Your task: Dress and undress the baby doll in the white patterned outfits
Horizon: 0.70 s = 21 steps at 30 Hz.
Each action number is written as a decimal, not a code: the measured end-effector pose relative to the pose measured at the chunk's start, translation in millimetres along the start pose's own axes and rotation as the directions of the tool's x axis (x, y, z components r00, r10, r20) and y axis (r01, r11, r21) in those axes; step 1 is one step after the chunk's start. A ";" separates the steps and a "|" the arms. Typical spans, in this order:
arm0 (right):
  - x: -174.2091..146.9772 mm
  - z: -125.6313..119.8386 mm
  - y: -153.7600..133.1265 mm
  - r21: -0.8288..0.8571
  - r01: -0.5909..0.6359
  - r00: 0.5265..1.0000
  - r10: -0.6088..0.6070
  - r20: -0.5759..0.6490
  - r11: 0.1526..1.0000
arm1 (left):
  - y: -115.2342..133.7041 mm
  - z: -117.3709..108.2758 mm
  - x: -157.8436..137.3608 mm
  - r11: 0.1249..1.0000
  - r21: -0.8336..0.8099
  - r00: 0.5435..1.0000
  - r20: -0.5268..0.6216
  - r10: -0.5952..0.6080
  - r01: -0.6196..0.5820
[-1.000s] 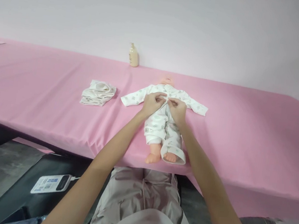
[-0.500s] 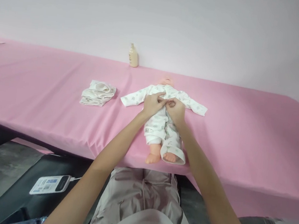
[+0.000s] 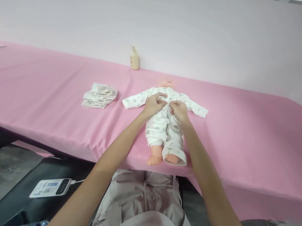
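A baby doll (image 3: 155,155) lies on its back, its feet toward me at the table's near edge. It wears a white patterned baby romper (image 3: 156,128) with both sleeves spread out sideways. My left hand (image 3: 154,103) pinches the romper's front at the belly with thumb and finger. Close beside it, my right hand (image 3: 179,110) pinches the other side of the front. A small gap shows between the two sets of fingertips. Whatever fastening lies under the fingers is too small to make out. One trouser leg is pushed up above the foot; the other reaches over its foot.
A folded white cloth (image 3: 99,96) lies left of the doll on the pink table cover (image 3: 45,96). By the wall stands a cream pump bottle (image 3: 134,59). Below the table, a white power bank (image 3: 50,187) with a cable rests on a black chair (image 3: 75,169).
My fingertips have come slightly apart at the romper's front, the right hand shifting a little to the right. The view has tilted up slightly. The doll stays in place.
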State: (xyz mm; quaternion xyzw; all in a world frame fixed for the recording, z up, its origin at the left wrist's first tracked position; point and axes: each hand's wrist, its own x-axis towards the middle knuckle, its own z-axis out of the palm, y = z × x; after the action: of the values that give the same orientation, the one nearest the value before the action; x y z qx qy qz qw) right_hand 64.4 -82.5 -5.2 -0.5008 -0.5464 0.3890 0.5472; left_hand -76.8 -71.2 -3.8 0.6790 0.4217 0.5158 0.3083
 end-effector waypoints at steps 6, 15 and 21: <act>-8.8 -0.3 3.6 -0.029 0.080 0.984 -0.084 -0.156 0.996 | -0.3 -17.4 -9.9 0.985 0.029 0.971 0.178 0.160 -0.168; -61.7 -59.4 17.4 -0.451 0.340 0.932 -0.360 0.043 0.825 | -1.2 -70.9 -67.9 0.932 0.333 0.977 0.198 0.076 -0.140; -58.8 -61.5 14.0 -0.515 0.314 0.938 -0.345 0.037 0.798 | 10.7 -65.2 -63.6 0.782 0.591 0.973 0.216 0.081 -0.196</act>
State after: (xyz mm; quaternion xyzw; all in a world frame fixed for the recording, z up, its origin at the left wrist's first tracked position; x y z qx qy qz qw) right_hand 120.9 -144.5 -25.0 -0.5368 -0.6925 0.1133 0.4685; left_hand -143.9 -133.7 -4.6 0.8146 0.4844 0.3109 0.0713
